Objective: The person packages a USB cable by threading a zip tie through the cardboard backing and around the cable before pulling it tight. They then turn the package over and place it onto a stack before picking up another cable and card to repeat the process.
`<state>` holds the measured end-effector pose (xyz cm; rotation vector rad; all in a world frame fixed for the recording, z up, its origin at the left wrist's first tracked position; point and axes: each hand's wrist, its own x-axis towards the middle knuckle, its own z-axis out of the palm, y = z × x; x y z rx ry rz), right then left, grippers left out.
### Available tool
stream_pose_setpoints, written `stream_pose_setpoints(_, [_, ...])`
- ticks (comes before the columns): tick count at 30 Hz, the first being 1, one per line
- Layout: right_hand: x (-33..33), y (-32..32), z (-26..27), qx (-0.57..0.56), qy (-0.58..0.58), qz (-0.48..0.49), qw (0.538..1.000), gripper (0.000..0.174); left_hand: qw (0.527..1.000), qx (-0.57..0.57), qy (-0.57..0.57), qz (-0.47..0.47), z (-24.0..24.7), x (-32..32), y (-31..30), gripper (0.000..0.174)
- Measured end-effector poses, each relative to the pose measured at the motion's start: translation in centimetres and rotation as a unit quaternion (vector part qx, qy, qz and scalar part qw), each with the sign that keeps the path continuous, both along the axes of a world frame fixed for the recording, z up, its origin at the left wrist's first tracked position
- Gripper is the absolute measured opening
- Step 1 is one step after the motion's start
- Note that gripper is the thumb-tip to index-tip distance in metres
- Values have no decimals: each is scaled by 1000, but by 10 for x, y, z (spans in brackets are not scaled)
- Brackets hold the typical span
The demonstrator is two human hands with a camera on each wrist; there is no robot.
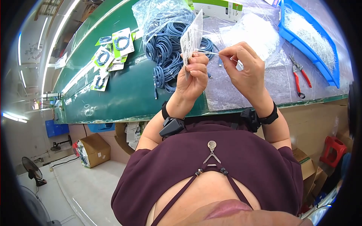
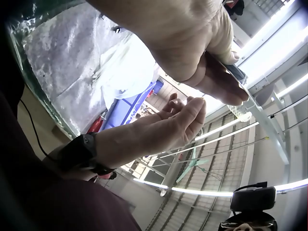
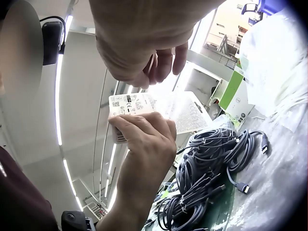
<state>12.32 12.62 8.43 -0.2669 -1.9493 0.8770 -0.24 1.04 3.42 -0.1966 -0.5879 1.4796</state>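
A factory packing workshop; a long green workbench (image 1: 124, 94) carries a heap of coiled blue cables (image 1: 166, 52), finished cables on green retail cards (image 1: 122, 41), a blue plastic tray (image 1: 305, 56) of white ties (image 1: 309, 32) and red-handled pliers (image 1: 300, 73); cardboard cartons (image 1: 94, 148) and a floor fan (image 1: 32, 169) stand on the concrete floor; strip lights (image 1: 56, 37) run under a high trussed roof (image 2: 202, 159).

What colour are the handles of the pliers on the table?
Red; the pliers show best in the head view.
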Motion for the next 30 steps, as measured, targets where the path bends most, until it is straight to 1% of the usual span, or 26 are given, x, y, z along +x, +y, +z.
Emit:
stream_pose_setpoints(5, [-1,-5,-1,-11,-15,18,1000,14,1000,-14,-6,-5,-4,1,1,28])
stream_pose_setpoints(8, [-6,-6,-1,-32,-9,63,997,17,991,-40,127,18,-15,-2,3,30])
stream_pose_setpoints(9, [-6,-4,-2,-30,-12,63,997,17,991,-38,125,19,-16,-2,3,30])
stream_pose_setpoints(10, [-7,-1,-5,-44,-20,74,996,18,976,-74,203,42,-16,-3,3,31])
stream_pose_setpoints(12, [-8,5,-13,-70,-38,95,992,19,921,-143,350,91,-14,-6,3,34])
stream_pose_setpoints(13, [-9,7,-19,-64,-43,97,992,19,923,-139,346,95,-12,-6,3,34])
stream_pose_setpoints(16, [-10,13,-46,-243,5,143,959,21,825,-212,499,161,12,1,7,35])
stream_pose_setpoints(17, [-8,15,-48,-239,-2,142,961,21,829,-208,493,163,16,3,7,35])
stream_pose_setpoints(20, [-1,19,-50,-351,31,173,920,26,816,-220,512,154,21,8,7,31])
stream_pose_setpoints(21, [0,20,-54,-348,20,173,921,26,822,-218,502,158,19,9,6,31])
stream_pose_setpoints(24, [0,27,-71,-292,60,205,932,26,796,-253,526,161,11,11,8,30])
stream_pose_setpoints(25, [3,29,-68,-290,48,209,933,26,801,-254,516,167,9,14,9,30])
stream_pose_setpoints(26, [5,31,-64,-247,33,145,958,26,783,-272,525,193,8,16,9,30])
stream_pose_setpoints(28, [7,32,-52,-155,14,17,988,26,740,-309,546,244,9,15,8,30])
stream_pose_setpoints(29, [9,33,-47,-152,11,24,988,26,740,-310,542,251,9,14,7,30])
stream_pose_setpoints(30, [15,35,-42,4,-3,25,1000,27,723,-312,555,268,9,13,6,30])
